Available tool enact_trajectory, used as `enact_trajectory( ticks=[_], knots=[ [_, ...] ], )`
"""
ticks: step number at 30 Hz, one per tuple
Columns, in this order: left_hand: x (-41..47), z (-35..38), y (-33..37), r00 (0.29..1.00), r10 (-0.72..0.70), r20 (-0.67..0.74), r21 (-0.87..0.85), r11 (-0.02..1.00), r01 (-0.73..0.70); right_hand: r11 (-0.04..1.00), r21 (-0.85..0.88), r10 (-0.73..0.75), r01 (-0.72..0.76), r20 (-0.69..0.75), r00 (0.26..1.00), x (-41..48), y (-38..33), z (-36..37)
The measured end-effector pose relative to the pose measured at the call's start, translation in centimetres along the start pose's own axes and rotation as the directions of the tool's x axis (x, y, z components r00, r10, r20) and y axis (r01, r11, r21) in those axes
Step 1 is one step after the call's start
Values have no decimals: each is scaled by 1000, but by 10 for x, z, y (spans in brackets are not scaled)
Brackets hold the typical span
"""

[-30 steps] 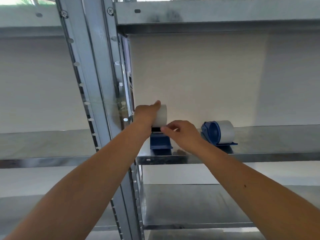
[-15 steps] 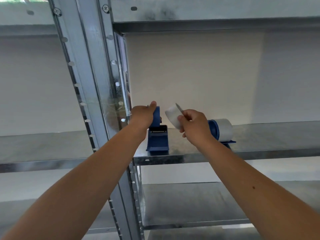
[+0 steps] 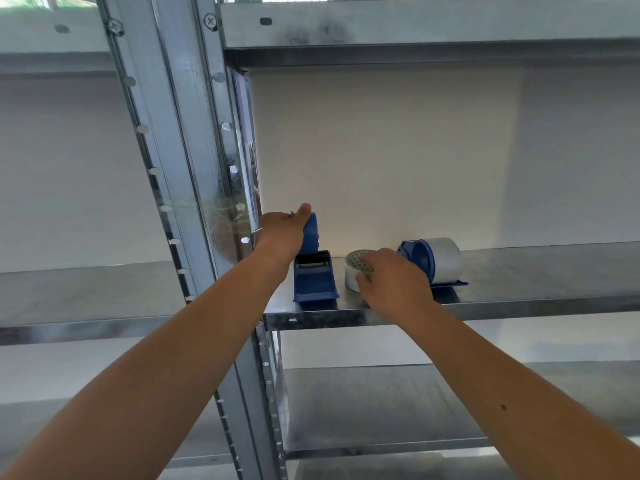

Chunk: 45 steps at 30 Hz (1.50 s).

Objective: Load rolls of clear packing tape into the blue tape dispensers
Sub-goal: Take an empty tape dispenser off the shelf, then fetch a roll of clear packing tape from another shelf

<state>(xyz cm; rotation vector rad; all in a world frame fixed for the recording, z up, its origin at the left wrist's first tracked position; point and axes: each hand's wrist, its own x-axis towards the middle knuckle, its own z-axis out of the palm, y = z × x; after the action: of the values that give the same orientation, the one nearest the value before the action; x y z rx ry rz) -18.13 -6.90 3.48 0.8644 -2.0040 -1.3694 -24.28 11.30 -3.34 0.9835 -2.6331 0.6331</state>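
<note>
A blue tape dispenser (image 3: 314,278) stands near the front left of the metal shelf (image 3: 519,306), with no roll on it. My left hand (image 3: 282,233) grips its upper wheel part. Just right of it a roll of clear tape (image 3: 353,268) lies flat on the shelf, and my right hand (image 3: 391,282) rests on top of it with fingers curled over its rim. Further right lies a second blue dispenser (image 3: 417,259) on its side, carrying a white-looking roll (image 3: 445,259).
A galvanised upright post (image 3: 194,168) with holes stands just left of my left hand. Another shelf (image 3: 415,26) runs overhead and a lower shelf (image 3: 381,410) below. A pale wall closes the back.
My right hand pulled the roll off the left dispenser, carried it right and lowered it flat onto the shelf. My left hand stayed on the dispenser.
</note>
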Motion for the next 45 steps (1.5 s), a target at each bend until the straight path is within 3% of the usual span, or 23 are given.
enact_trajectory(
  ticks=[4, 10, 16, 19, 23, 26, 29, 35, 39, 45],
  knots=[
    [-5, 0, 3, 999, 28, -25, 105, 994, -25, 998, 38, -50, 54, -89, 995, 1, -7, -11],
    [-16, -3, -1, 996, 59, -71, 35, 998, -57, 980, 152, -94, 127, -211, 973, 2, -24, -26],
    [-47, 0, -2, 979, 186, -79, 46, 982, -182, 917, 358, -70, 174, -284, 956, -1, -37, -30],
    [-61, 4, -2, 924, 376, -68, 19, 926, -376, 758, 634, 41, 152, -278, 960, -5, -42, -40],
    [-81, 15, 5, 767, 639, -61, -26, 767, -642, 473, 875, 218, 100, -226, 949, -15, -39, -62],
    [-93, 40, 15, 718, 696, -11, -187, 704, -685, 337, 941, 331, 38, -156, 931, -30, -30, -84],
    [-105, 72, 26, 720, 688, 86, -307, 706, -638, 376, 926, 389, 31, -188, 902, -52, -11, -106],
    [-144, 130, 30, 623, 714, 319, -456, 692, -559, 472, 881, 559, -32, -271, 784, -113, 40, -135],
    [-178, 168, 35, 529, 726, 439, -533, 684, -497, 501, 863, 670, -71, -334, 663, -161, 68, -150],
    [-249, 221, 59, 385, 768, 511, -637, 639, -430, 537, 836, 783, -113, -444, 435, -238, 102, -189]
  ],
)
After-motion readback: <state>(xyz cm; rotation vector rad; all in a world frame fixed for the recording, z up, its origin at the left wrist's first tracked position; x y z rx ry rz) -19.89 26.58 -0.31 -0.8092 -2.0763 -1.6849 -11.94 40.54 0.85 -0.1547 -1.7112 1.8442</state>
